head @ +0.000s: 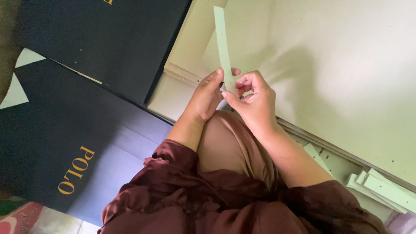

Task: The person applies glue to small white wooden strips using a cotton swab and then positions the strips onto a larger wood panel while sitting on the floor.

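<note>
Head view, looking down over my lap. Both of my hands are up in front of the knee, meeting on one long pale green card strip [223,47]. The strip stands nearly upright in the frame, its upper end free, its lower end caught between my hands; small punched holes dot its length.

My left hand [207,96] is closed on the strip's lower part, thumb on the near face, fingers wrapped behind. My right hand [255,102] pinches the same lower end from the other side, thumb against the strip, fingers curled in. The two hands touch each other at the strip.

Behind the strip lies a large pale cardboard sheet [338,73], with more sheets of the same kind stacked under its edge. At lower right, a loose pile of green strips [383,188] lies beside that stack, well apart from my hands. To the left are dark navy flat boxes [86,108] with gold lettering, overlapping each other. My maroon sleeves [173,173] and tan trouser knee [229,147] fill the bottom of the view.
</note>
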